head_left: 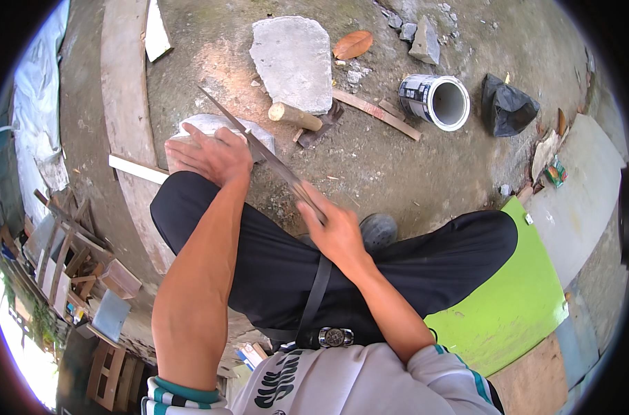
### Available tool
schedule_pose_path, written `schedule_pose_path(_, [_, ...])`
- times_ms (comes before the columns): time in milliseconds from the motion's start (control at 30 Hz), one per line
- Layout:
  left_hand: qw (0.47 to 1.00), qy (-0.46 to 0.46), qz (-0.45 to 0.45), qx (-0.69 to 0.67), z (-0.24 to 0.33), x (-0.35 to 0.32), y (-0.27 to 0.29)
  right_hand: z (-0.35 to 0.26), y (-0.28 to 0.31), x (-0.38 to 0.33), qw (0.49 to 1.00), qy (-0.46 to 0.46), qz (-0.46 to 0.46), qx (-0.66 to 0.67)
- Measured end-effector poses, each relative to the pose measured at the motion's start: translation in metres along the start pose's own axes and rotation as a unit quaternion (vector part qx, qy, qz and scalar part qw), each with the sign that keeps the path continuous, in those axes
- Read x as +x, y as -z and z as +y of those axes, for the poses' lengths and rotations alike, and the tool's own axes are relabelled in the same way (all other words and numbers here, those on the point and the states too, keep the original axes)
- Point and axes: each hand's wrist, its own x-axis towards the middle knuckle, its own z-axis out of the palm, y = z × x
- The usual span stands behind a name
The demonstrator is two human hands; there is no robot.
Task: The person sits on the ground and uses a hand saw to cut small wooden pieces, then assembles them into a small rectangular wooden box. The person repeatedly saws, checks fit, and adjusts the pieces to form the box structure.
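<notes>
My right hand (334,232) is closed round the handle end of a long, narrow machete-like blade (269,158). The blade slants up to the left, its thin tip beyond my left hand. Fingers spread, my left hand (214,153) rests on a pale stone block (259,142) by my left knee. The blade crosses in front of the block, close beside the fingertips; I cannot tell whether it touches either. Just past the blade lies a thick round piece of wood (295,116) against a dark metal piece (321,128); whether they are joined is unclear.
A flat grey slab (294,62) lies ahead, with a brown leaf (353,45) beside it. To the right are a wooden strip (377,114), an open paint can (449,104) and a black plastic bag (507,105). A long plank (128,90) runs along the left; a green board (501,297) lies right.
</notes>
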Motion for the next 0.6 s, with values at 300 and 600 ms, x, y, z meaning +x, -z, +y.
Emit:
schedule_pose_path(300, [1.000,-0.011,-0.001,-0.001,0.005,-0.002,-0.003,-0.014,-0.027,0.053,0.999,0.021,-0.022,-0.044])
schedule_pose_path(600, [1.000,-0.023,-0.006,0.013,0.000,-0.003,-0.001,-0.021,0.003,0.025,0.994,-0.086,-0.056,-0.038])
